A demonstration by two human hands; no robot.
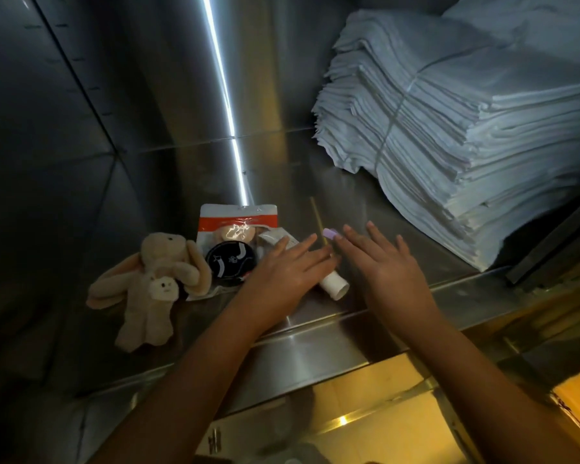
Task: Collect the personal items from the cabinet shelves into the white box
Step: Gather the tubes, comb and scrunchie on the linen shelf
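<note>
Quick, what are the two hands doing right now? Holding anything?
Left hand: grip open, flat over the white tube, holding nothing.
Right hand: grip open, fingers straight, holding nothing.

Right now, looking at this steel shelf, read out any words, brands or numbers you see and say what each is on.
Nothing here reads clearly.
Black round compact in the clear orange-banded pouch: white marks, too blurred to read.
White plastic tube: no print shows.
Beige plush rabbit, tied stack of white sheets: no text.

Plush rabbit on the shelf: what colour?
Beige, on the plush rabbit; the head view is the only one.
</note>
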